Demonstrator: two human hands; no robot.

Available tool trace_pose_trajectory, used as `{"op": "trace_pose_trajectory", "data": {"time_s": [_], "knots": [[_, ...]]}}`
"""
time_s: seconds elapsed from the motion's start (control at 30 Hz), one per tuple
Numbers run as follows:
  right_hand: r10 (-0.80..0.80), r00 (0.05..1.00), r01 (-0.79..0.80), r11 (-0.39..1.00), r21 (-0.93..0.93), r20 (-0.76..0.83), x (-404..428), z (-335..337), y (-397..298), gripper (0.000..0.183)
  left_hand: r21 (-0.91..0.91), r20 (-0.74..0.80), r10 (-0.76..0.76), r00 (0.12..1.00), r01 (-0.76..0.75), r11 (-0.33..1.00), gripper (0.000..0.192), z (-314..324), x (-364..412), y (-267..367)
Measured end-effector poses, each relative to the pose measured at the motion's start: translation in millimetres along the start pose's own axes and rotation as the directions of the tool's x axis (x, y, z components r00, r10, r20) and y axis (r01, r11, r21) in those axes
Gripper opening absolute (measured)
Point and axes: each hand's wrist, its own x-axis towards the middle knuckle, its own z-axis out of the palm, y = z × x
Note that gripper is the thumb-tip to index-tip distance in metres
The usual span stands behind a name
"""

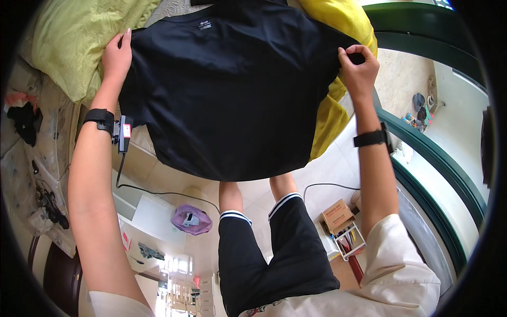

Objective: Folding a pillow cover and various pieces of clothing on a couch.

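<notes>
A black T-shirt is spread out in front of me, its neckline at the top and its hem towards me. My left hand grips the edge of the shirt's left sleeve, thumb pointing up. On the other side my right hand pinches the opposite sleeve between thumb and fingers. Small print shows inside the collar. Behind the shirt lie a yellow-green cloth on the left and a bright yellow cloth on the right.
At the left is a surface with a patterned cover and dark items. A purple bag stands low, left of my legs. A cardboard box sits on a white rack at the right. A green frame curves along the right. Black cables run from my wrist devices.
</notes>
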Motion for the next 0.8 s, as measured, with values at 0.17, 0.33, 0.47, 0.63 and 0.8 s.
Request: {"op": "trace_pose_trajectory", "data": {"time_s": [0.17, 0.33, 0.47, 0.63, 0.8], "knots": [[-0.264, 0.964, 0.266, 0.961, -0.081, 0.043, -18, 19, -64, 0.038, 0.546, -0.226, 0.604, 0.764, -0.414, 0.728, 0.037, 33, -47, 37], [-0.189, 0.857, 0.197, 0.98, 0.035, 0.479, -71, 45, -126, 0.083, -0.423, 0.394, 0.221, 0.892, -0.038, 0.905, 0.043, 78, -101, 100], [0.037, 0.918, 0.046, 0.979, -0.199, 0.396, -99, 44, -102, 0.078, -0.447, 0.544, 0.019, 0.839, 0.27, 0.852, 0.081, 134, -123, 140], [0.023, 0.901, 0.115, 0.95, -0.29, 0.433, -133, 46, -50, 0.052, -0.174, 0.317, 0.242, 0.917, -0.195, 0.965, 0.056, 147, -116, 147], [-0.021, 0.904, 0.162, 0.941, -0.297, 0.427, -131, 33, -49, 0.043, 0.201, -0.232, 0.393, 0.89, -0.351, 0.914, 0.04, 94, -126, 119]]}}
